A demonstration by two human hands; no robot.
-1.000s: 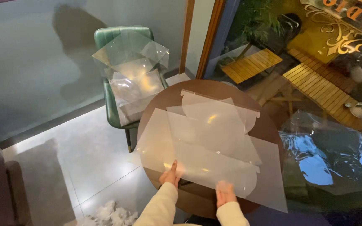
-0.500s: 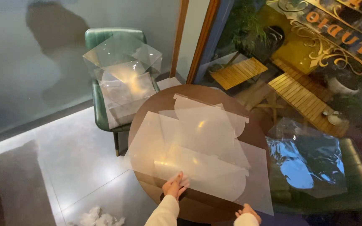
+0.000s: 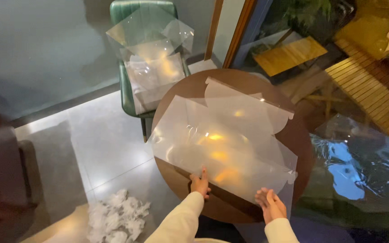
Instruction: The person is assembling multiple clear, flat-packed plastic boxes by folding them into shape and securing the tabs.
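A stack of clear plastic sheets (image 3: 223,144) lies flat on the round brown table (image 3: 302,148), its long axis running from far left to near right. The left hand (image 3: 200,184) presses fingers together on the near edge; the right hand (image 3: 271,204), spread open, touches the near-right corner.

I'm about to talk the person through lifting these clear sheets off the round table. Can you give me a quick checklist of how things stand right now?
1. Left hand on the near edge of the plastic sheets: ok, fingers touch it.
2. Right hand gripping: not ok, it lies open at the sheets' near corner.
3. Sheets squared up: not ok, they are fanned and overhang the round table.
4. Number of sheets: cannot tell.
5. Green chair free: not ok, more sheets are piled on it.
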